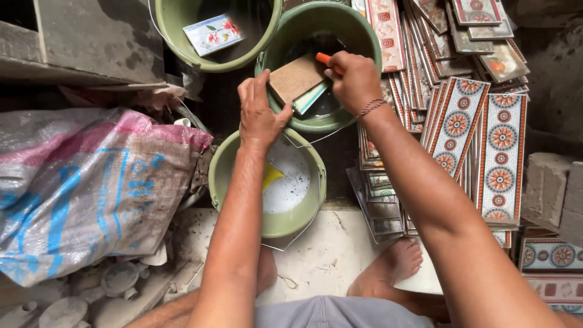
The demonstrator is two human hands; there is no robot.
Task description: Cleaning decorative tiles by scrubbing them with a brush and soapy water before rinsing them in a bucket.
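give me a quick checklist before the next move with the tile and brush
1. Left hand grips the tile by its edge: ok.
2. Right hand closed on the orange-handled tool: ok; its working end is hidden.
3. Tile is over the middle bucket: ok.
4. Water in that bucket: cannot tell, dark inside.
5. Near bucket sits below the left wrist, a tile lying in it: ok.
6. Tile stacks stand apart from the right forearm: ok.
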